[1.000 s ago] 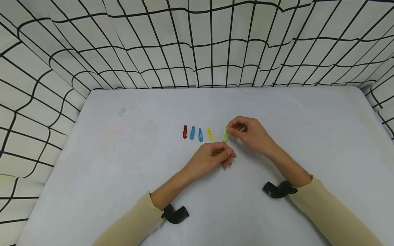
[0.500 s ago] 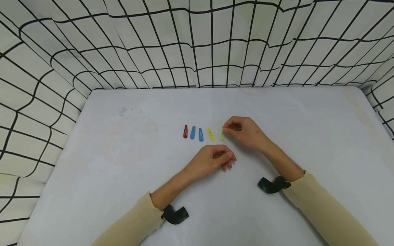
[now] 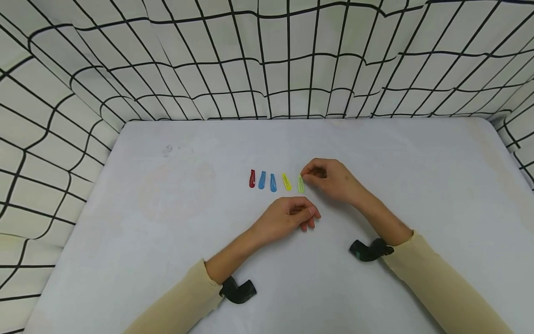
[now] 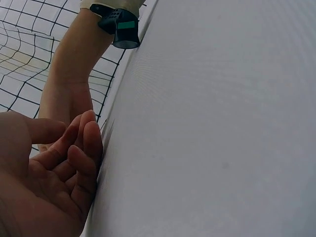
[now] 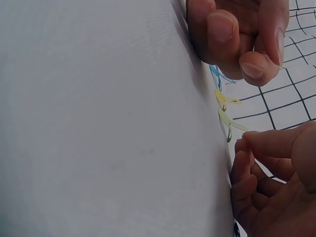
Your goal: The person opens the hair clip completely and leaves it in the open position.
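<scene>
A light green snap hair clip [image 3: 301,184] lies at the right end of a row on the white table. My right hand [image 3: 333,180] pinches its top end between thumb and fingertip; the right wrist view shows that hand [image 5: 276,170] at the tip of the clip's raised arm [image 5: 234,123]. To the left lie a yellow clip [image 3: 286,182], two blue clips [image 3: 273,183] and a red clip [image 3: 252,179]. Just below the row my left hand [image 3: 288,214] rests on the table, fingers loosely curled and holding nothing. In the left wrist view that hand [image 4: 59,173] hides the right fingers.
The white table [image 3: 167,260] spreads around both hands. Behind it and at its sides hangs a white cloth [image 3: 275,74] with a black grid. Dark curved devices [image 3: 238,291] sit at both wrists, by the beige sleeves [image 3: 179,297].
My right hand has moved a little left with the light green clip, bringing it nearer the yellow one; over the last half second it barely shifts. The left hand stays almost in place.
</scene>
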A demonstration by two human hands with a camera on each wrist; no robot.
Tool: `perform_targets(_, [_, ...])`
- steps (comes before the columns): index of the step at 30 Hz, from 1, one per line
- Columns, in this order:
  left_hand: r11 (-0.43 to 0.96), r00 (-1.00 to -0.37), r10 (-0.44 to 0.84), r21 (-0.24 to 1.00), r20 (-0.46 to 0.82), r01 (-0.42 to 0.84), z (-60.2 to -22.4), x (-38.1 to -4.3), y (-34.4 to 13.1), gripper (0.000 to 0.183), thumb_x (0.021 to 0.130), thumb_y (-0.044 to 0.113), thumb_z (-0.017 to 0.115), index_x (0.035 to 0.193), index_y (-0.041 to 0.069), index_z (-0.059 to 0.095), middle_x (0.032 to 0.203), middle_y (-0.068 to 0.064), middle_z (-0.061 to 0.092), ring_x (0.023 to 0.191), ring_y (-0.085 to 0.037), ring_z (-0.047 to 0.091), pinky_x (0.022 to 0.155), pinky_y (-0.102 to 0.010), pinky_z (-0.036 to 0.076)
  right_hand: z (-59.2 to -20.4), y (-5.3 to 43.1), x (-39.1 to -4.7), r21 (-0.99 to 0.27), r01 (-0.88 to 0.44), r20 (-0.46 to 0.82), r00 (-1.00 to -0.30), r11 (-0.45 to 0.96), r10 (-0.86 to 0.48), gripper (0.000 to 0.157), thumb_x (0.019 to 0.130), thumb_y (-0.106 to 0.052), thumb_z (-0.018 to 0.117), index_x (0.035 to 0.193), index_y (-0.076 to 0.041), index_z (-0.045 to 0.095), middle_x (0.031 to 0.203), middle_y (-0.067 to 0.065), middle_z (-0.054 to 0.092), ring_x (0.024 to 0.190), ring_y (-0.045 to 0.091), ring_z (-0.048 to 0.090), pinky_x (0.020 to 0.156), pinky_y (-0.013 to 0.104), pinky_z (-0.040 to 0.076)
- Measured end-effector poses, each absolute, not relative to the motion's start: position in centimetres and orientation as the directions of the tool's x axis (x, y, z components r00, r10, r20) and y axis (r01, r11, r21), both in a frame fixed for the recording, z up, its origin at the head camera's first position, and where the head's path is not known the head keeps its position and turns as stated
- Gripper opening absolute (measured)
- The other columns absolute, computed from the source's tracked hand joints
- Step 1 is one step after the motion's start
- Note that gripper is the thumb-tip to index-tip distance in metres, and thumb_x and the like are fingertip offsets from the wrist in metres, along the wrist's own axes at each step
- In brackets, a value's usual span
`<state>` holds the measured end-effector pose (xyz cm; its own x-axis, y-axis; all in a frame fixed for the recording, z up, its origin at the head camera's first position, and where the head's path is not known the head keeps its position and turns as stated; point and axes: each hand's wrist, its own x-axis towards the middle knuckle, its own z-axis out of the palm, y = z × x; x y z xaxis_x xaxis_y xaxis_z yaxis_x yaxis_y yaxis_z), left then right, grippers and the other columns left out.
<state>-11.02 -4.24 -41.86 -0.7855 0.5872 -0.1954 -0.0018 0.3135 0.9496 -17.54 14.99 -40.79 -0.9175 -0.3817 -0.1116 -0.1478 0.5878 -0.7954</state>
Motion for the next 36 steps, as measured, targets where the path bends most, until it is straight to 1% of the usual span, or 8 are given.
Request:
perform_targets(9, [0.323,-0.777,0.595,0.947,-0.207,-0.005,-41.7,-11.1,-4.2,0.020,0.107,0.016,0.057,0.107,0.006,0.074,0.088,-0.012,0.074,0.074,-0.013,0.066,0.076,-0.023,0.054,-40.3,15.6,-17.3,-0.780,-0.142,-0.117,-0.924,0.610,-0.365,0.013,0.102,-0.013,0.065,0.111,-0.011,0.073,0.104,0.007,0.073,0.098,0.022,0.064,0.090,0.035,0.050])
perform_targets(12, [0.326,-0.778,0.594,0.945,-0.205,-0.001,-41.6,-11.2,-4.1,0.020,0.107,0.016,0.057,0.107,0.006,0.074,0.088,-0.012,0.074,0.074,-0.013,0.066,0.077,-0.023,0.054,-39.8,16.1,-17.2,-0.771,-0.140,-0.113,-0.930,0.621,-0.349,0.014,0.102,-0.013,0.064,0.113,-0.011,0.073,0.106,0.008,0.073,0.098,0.023,0.064,0.088,0.035,0.051])
perform_targets(17, [0.325,-0.783,0.591,0.946,-0.196,0.009,-41.3,-11.3,-3.9,0.019,0.107,0.016,0.057,0.107,0.005,0.074,0.088,-0.012,0.074,0.073,-0.015,0.066,0.076,-0.023,0.055,-39.2,17.4,-17.1,-0.755,-0.148,-0.090,-0.942,0.639,-0.325,0.015,0.103,-0.015,0.065,0.115,-0.011,0.073,0.107,0.008,0.073,0.096,0.022,0.064,0.079,0.031,0.052])
perform_targets(22, [0.325,-0.786,0.589,0.945,-0.191,0.014,-41.2,-11.3,-3.8,0.020,0.107,0.017,0.057,0.107,0.006,0.074,0.088,-0.012,0.074,0.073,-0.016,0.067,0.076,-0.023,0.054,-38.8,18.7,-16.8,-0.746,-0.153,-0.080,-0.946,0.648,-0.315,0.016,0.103,-0.019,0.065,0.115,-0.010,0.072,0.104,0.009,0.074,0.084,0.022,0.064,0.066,0.026,0.051])
perform_targets(24, [0.329,-0.787,0.586,0.944,-0.191,0.015,-41.1,-11.3,-3.7,0.020,0.107,0.017,0.058,0.107,0.006,0.074,0.088,-0.012,0.074,0.073,-0.016,0.067,0.076,-0.023,0.053,-38.7,19.3,-16.6,-0.738,-0.149,-0.084,-0.948,0.658,-0.308,0.016,0.103,-0.019,0.065,0.115,-0.010,0.072,0.103,0.010,0.074,0.084,0.023,0.065,0.067,0.027,0.051])
perform_targets(29, [0.339,-0.796,0.573,0.941,-0.197,0.011,-41.0,-11.3,-3.6,0.020,0.107,0.017,0.058,0.107,0.007,0.074,0.088,-0.011,0.074,0.074,-0.018,0.068,0.075,-0.022,0.051,-38.8,20.3,-16.2,-0.694,-0.133,-0.118,-0.948,0.708,-0.294,0.014,0.102,-0.020,0.067,0.112,-0.012,0.071,0.100,0.008,0.072,0.093,0.022,0.065,0.077,0.030,0.049])
perform_targets(33, [0.332,-0.798,0.571,0.943,-0.194,0.008,-41.0,-11.4,-3.5,0.020,0.107,0.017,0.058,0.108,0.007,0.074,0.088,-0.011,0.074,0.074,-0.018,0.068,0.075,-0.022,0.051,-38.9,20.9,-15.7,-0.674,-0.125,-0.152,-0.941,0.728,-0.302,0.013,0.100,-0.019,0.070,0.111,-0.011,0.071,0.099,0.007,0.071,0.089,0.021,0.064,0.077,0.029,0.050])
perform_targets(36, [0.326,-0.798,0.572,0.945,-0.191,0.008,-41.1,-11.4,-3.5,0.019,0.107,0.017,0.058,0.108,0.007,0.074,0.088,-0.011,0.074,0.074,-0.018,0.068,0.075,-0.022,0.051,-39.1,21.3,-15.4,-0.661,-0.129,-0.156,-0.940,0.739,-0.303,0.015,0.099,-0.018,0.072,0.111,-0.009,0.071,0.101,0.008,0.070,0.091,0.021,0.063,0.079,0.030,0.050])
